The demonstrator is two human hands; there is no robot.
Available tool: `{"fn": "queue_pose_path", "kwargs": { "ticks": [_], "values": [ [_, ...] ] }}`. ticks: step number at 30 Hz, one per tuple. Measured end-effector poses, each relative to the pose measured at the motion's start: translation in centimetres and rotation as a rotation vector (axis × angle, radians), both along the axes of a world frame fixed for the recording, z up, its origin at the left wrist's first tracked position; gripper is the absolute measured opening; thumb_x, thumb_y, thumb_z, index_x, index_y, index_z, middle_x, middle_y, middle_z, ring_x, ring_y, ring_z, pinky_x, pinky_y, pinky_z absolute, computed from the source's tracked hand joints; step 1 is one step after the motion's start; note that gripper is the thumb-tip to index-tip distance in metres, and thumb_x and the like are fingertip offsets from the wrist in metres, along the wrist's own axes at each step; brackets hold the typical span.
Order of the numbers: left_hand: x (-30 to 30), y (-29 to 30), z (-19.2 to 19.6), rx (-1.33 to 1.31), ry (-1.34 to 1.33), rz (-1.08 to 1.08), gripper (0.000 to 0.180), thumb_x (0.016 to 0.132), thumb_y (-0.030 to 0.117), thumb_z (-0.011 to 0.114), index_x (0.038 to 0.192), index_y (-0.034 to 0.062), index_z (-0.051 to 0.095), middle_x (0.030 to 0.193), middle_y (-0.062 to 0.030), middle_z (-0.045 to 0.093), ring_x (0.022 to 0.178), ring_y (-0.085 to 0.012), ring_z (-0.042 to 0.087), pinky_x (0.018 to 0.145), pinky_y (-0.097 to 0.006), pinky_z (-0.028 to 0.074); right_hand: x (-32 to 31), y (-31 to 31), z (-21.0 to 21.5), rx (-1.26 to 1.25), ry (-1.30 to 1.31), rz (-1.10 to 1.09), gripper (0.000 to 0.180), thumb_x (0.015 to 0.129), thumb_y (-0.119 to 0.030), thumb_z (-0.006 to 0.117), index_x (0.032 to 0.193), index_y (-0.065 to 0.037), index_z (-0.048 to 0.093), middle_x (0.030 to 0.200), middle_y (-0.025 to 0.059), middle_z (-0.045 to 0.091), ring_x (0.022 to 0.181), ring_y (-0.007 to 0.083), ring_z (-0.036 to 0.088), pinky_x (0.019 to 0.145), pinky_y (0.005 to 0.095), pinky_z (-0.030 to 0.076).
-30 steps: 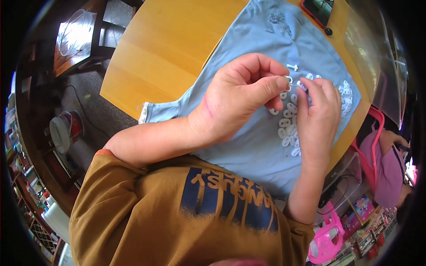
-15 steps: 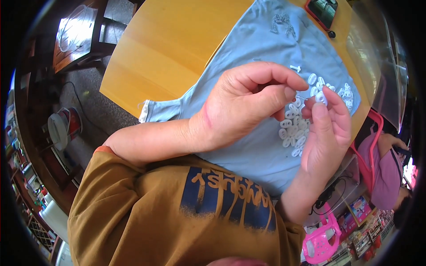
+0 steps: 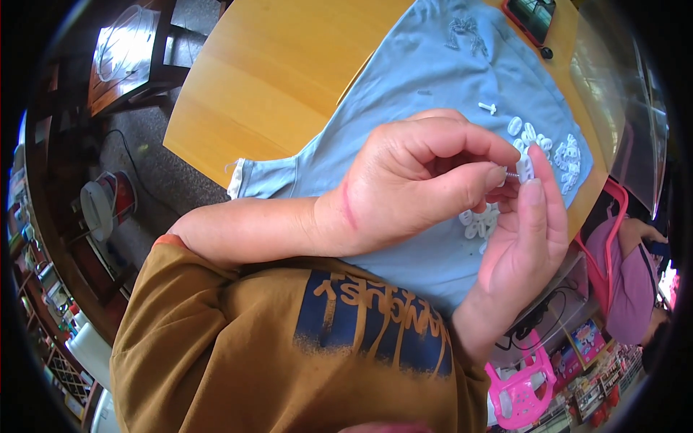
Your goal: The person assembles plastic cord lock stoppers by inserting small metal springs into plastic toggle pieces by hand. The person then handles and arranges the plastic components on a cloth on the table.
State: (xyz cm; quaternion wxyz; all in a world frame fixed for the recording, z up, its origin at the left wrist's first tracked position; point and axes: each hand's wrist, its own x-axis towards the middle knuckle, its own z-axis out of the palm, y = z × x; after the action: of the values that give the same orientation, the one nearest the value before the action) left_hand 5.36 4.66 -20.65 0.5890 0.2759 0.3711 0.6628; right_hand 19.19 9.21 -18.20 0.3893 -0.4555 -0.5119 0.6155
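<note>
Between the thumb and forefinger of my left hand point(image 3: 426, 177) is a small metal spring point(image 3: 512, 175), pinched closed. My right hand point(image 3: 530, 234) grips a small white plastic cord-lock body point(image 3: 525, 167) between thumb and fingers. The spring's end meets or nearly meets the white piece; whether it is inside I cannot tell. Beneath both hands, light blue cloth point(image 3: 404, 245) covers part of the table. White oval pieces point(image 3: 480, 225) lie on it, partly hidden by my hands. Farther off are a white T-shaped plunger point(image 3: 488, 108) and a heap of springs point(image 3: 463, 35).
The cloth lies over a yellow wooden table point(image 3: 267, 72). More white pieces point(image 3: 569, 162) sit near its right edge. A phone in a red case point(image 3: 530, 18) rests at the far right. A pink chair point(image 3: 521, 393) stands lower right, and a person in a purple top point(image 3: 613, 278) is beyond.
My hands have come closer together. The spring has moved right, up to the white piece, which is now turned more edge-on. My right hand has tilted and covers more loose pieces.
</note>
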Motion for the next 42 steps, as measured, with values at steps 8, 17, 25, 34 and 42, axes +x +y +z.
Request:
{"fn": "queue_pose_path", "kwargs": {
  "ticks": [8,17,25,34,42],
  "values": [
    [-0.1,0.0,-0.1,-0.017,0.013,-0.016,0.020,0.085,-0.001,0.056,0.104,-0.0026,0.061,0.091,-0.0076,0.059,0.073,-0.0097,0.060,0.063,-0.020,0.049,-0.6,-0.8,0.4,0.160,-0.183,-0.055,0.032,0.089,-0.008,0.049,0.115,0.011,0.051,0.089,0.0155,0.061,0.076,0.0184,0.058,0.069,0.0275,0.047],
    [-0.1,-0.1,0.3,-0.085,-0.008,-0.068,0.021,0.087,0.000,0.055,0.107,-0.0030,0.059,0.093,-0.0077,0.059,0.076,-0.0108,0.061,0.068,-0.021,0.051,-0.3,-1.5,-0.4,0.408,-0.375,-0.033,0.026,0.089,-0.003,0.052,0.111,0.008,0.057,0.098,0.0117,0.064,0.081,0.0104,0.058,0.071,0.0214,0.048],
    [0.0,-0.1,0.3,-0.118,-0.062,-0.131,0.031,0.088,-0.001,0.053,0.118,-0.0040,0.052,0.096,-0.0101,0.062,0.083,-0.0140,0.063,0.075,-0.024,0.052,-0.4,-1.3,-0.1,0.410,-0.302,0.018,0.032,0.091,-0.008,0.046,0.116,0.010,0.052,0.105,0.0149,0.060,0.087,0.0149,0.058,0.077,0.0247,0.046],
    [0.0,-0.2,-0.4,0.074,-0.008,-0.152,0.034,0.087,-0.004,0.052,0.121,-0.0049,0.049,0.105,-0.0138,0.057,0.090,-0.0192,0.062,0.080,-0.028,0.053,0.3,-0.9,0.2,0.242,-0.049,0.117,0.033,0.087,-0.001,0.051,0.118,0.010,0.050,0.103,0.0154,0.061,0.085,0.0169,0.061,0.074,0.0263,0.052],
    [0.1,-0.2,-0.5,0.117,0.031,-0.145,0.031,0.085,-0.005,0.054,0.117,-0.0058,0.052,0.101,-0.0138,0.059,0.089,-0.0192,0.063,0.078,-0.027,0.054,1.4,-0.7,0.5,0.338,-0.269,0.170,0.030,0.087,-0.004,0.054,0.114,0.009,0.053,0.097,0.0143,0.062,0.080,0.0161,0.062,0.069,0.0241,0.052]
  ]
}}
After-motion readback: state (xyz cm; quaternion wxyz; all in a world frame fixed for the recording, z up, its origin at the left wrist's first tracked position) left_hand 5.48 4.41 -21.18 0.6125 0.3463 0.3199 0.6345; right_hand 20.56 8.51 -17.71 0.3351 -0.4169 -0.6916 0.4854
